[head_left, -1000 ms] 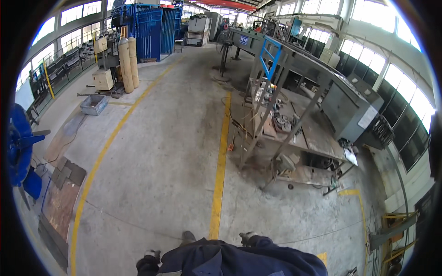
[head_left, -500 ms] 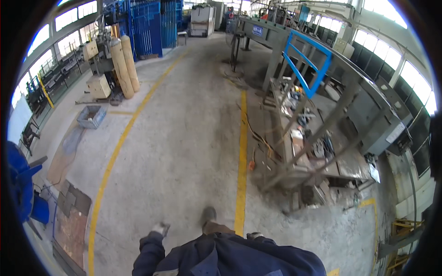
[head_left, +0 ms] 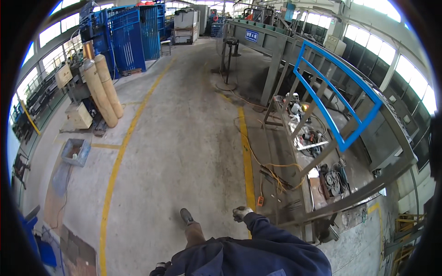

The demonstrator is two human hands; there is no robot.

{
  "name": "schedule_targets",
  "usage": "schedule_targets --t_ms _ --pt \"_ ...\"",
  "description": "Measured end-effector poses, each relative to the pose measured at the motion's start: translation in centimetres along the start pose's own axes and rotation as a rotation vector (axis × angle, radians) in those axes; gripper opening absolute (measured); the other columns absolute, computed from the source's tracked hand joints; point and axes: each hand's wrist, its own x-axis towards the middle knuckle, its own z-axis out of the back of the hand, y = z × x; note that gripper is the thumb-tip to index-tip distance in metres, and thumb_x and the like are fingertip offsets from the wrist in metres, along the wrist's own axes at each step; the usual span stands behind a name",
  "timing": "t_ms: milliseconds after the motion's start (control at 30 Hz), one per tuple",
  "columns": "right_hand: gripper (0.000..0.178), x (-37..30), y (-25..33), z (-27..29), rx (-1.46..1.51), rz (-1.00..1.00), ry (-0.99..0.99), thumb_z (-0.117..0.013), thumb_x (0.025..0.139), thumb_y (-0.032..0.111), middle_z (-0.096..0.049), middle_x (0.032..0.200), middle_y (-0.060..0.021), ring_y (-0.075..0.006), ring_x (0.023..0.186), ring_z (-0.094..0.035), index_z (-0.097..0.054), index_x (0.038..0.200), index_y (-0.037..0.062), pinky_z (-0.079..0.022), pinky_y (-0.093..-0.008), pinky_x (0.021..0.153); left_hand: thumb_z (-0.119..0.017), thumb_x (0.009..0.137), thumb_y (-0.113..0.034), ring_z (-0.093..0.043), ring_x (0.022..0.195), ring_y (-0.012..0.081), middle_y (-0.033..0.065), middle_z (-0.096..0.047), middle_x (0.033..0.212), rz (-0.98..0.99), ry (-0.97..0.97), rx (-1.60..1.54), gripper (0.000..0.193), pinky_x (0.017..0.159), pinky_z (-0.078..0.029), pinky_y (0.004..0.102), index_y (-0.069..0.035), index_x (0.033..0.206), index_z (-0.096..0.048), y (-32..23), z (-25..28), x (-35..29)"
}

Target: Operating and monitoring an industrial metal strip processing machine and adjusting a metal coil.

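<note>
My right hand (head_left: pixel 241 213), in a greyish-white glove, is out in front of my body with its fingers curled in. Nothing shows in its grip. Nearest to it are the yellow floor line (head_left: pixel 249 186) and an orange socket block (head_left: pixel 260 201) on a cable. At the lower edge, only a small part of my left hand (head_left: pixel 162 265) shows beside my dark blue jacket; its fingers are mostly hidden. Neither hand touches anything that I can see. One grey shoe (head_left: pixel 185 215) is stretched forward on the concrete floor.
On the right runs a steel structure with a blue frame (head_left: pixel 343 145) and a bench of power tools (head_left: pixel 334 181). Cables lie along its foot. To the left are two tan gas cylinders (head_left: pixel 99 94), a grey crate (head_left: pixel 76 152) and, farther off, blue panels (head_left: pixel 126 43).
I have moved forward along the aisle; the bench and cylinders are nearer. My right hand has swung forward into view, while my left hand has dropped back toward the lower edge.
</note>
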Motion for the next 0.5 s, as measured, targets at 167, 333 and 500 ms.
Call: schedule_targets --t_ms 167,333,500 --pt "0.019 12.9 5.9 -3.2 0.07 -0.145 -0.06 -0.06 0.088 0.024 -0.064 0.074 -0.0093 -0.0248 0.061 -0.065 -0.06 0.091 0.0049 -0.053 -0.0362 0.054 -0.057 0.086 -0.026 -0.059 0.052 0.022 0.0115 -0.06 0.063 -0.104 0.015 0.117 0.027 0.05 -0.051 0.0361 0.0 0.082 -0.062 -17.3 8.4 14.0" --pt "0.023 19.0 16.9 -2.9 0.169 -0.243 -0.19 -0.06 0.089 0.024 -0.064 0.076 -0.0116 -0.0266 0.064 -0.065 -0.06 0.096 0.0014 -0.053 -0.0386 0.057 -0.059 0.085 -0.023 -0.058 0.051 0.0199 0.0107 -0.059 0.062 -0.265 0.043 -0.001 0.024 0.049 -0.05 0.0348 0.0 0.079 -0.06 -37.4 16.3 25.1" --pt "0.027 27.7 22.5 -4.4 0.188 -0.397 -0.276 -0.062 0.087 0.028 -0.067 0.085 -0.0122 -0.0259 0.077 -0.067 -0.064 0.097 0.0027 -0.053 -0.0388 0.07 -0.061 0.084 -0.024 -0.056 0.05 0.0182 0.0086 -0.058 0.062 -0.418 0.096 0.104 0.025 0.047 -0.047 0.0343 0.0 0.076 -0.059 -61.6 19.5 33.1"
